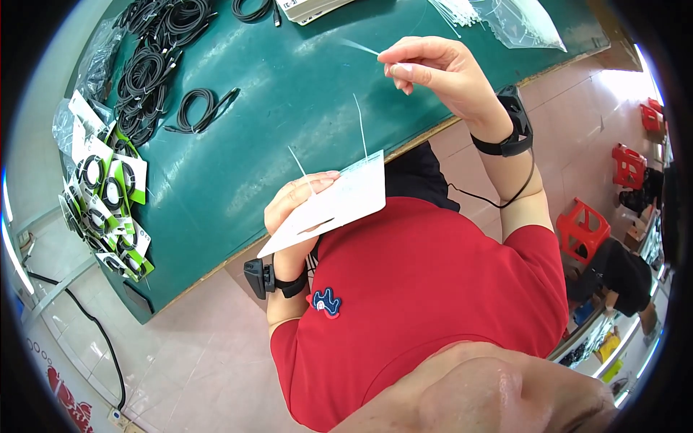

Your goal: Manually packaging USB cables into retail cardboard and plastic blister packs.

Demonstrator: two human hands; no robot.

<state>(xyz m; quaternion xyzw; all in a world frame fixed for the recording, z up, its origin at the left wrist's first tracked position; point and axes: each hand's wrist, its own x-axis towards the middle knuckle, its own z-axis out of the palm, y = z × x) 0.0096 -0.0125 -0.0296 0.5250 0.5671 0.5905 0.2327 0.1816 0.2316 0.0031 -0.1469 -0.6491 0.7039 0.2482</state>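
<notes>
"Since both hands are up near that green table (245,166), what else is around them?"

"Pale tiled floor (195,346) behind and left of the left fingers. Off to the right of the right fingers, at least three red stools (583,229) and another person (624,278) in dark clothes."

"And the card?"

"One white card (354,195), in the left hand (292,202), held tilted by the table's edge. Those fingers lie close together along its far side; the thumb I can't make out. Two thin ties (359,124) stick up from it, one right by the left fingertips, one further right."

"The right hand (444,68)?"

"Thumb and forefinger pinching one pale tie (361,47), its free end pointing left over the table. The other fingers are curled in beneath."

"How many of the rest?"

"One loose black coil (182,112) beyond the left fingers, another coil (251,18) farther off. Left of both, a heap of black cables (144,90), too tangled to count. Carded cables (119,184), well left of the left fingers, overlap too much as well. Beyond the right fingers: one white stack (310,10) to the left, many loose white ties (458,14) ahead, one clear bag (523,27) to the right."
</notes>
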